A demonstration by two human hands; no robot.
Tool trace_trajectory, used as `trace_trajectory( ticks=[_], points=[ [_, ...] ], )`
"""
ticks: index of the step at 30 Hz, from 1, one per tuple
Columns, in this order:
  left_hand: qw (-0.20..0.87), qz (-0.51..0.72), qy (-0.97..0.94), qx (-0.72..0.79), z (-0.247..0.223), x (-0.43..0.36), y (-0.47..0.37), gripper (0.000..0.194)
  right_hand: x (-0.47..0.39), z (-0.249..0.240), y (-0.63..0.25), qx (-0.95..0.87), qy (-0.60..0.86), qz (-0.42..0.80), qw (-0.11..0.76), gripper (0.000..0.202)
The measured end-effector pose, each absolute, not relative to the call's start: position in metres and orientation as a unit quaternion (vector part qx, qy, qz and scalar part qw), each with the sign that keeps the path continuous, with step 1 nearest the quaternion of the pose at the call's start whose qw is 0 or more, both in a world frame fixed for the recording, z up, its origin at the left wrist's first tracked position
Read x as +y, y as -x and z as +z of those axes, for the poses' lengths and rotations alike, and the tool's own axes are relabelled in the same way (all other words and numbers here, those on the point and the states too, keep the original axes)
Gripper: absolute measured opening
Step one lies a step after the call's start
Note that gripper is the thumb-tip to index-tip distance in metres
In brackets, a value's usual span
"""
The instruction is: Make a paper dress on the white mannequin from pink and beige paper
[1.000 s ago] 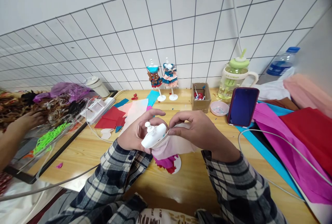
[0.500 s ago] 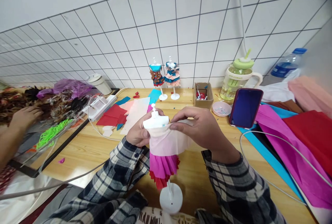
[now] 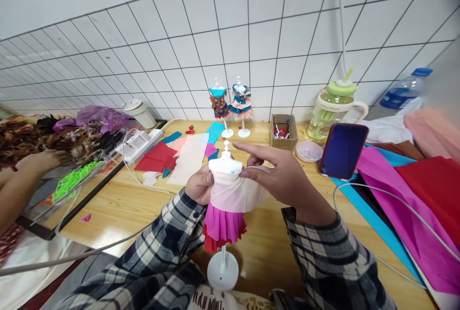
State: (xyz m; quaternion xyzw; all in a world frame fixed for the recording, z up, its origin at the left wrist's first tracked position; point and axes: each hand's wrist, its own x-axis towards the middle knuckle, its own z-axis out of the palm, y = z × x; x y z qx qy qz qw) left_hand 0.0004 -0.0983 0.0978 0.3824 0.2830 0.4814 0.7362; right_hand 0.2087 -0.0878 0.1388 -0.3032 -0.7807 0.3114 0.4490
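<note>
My left hand point(image 3: 200, 184) is closed around the back and side of a small white mannequin point(image 3: 225, 165), its fingers partly hidden behind the torso. The mannequin stands slightly tilted on a round white base. It wears a magenta pleated skirt point(image 3: 223, 223) with a red ruffle below. A sheer pale strip, like crepe paper point(image 3: 230, 198), wraps the upper body and spreads toward my right hand point(image 3: 278, 173). There my right thumb presses the strip's top edge near the bust, while the index finger stretches out above, apart from the thumb. The other fingers curl behind, partly hidden.
Two dressed mannequins point(image 3: 241, 101) stand by the tiled wall. Nearby are a small box point(image 3: 283, 143), pink dish point(image 3: 309, 152), phone point(image 3: 344, 151) and green-lidded jug point(image 3: 332, 109). Coloured sheets point(image 3: 406, 214) lie right, paper scraps point(image 3: 156, 157) left. Another person's hand point(image 3: 39, 164) touches brown scraps.
The mannequin has become more upright, its head shifting right and its base left. My right index finger has lifted off the strip and straightened, while the thumb stays near the bust.
</note>
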Motion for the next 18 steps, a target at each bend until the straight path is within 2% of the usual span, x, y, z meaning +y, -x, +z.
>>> trace_trajectory(
  ticks=[4, 8, 14, 18],
  points=[
    [0.754, 0.454, -0.397, 0.258, 0.094, -0.097, -0.003, 0.048, -0.087, 0.140, -0.211, -0.790, 0.287, 0.296, 0.453, 0.026],
    [0.762, 0.447, -0.392, 0.258, 0.097, -0.098, -0.006, 0.048, -0.085, 0.139, -0.211, -0.802, 0.309, 0.265, 0.436, 0.017],
    [0.714, 0.448, -0.470, 0.261, 0.107, -0.095, -0.003, 0.065, -0.082, 0.137, -0.213, -0.815, 0.340, 0.184, 0.432, 0.018],
    [0.669, 0.431, -0.531, 0.290, 0.111, -0.091, 0.005, 0.046, -0.081, 0.135, -0.215, -0.824, 0.351, 0.190, 0.402, 0.021]
  ],
)
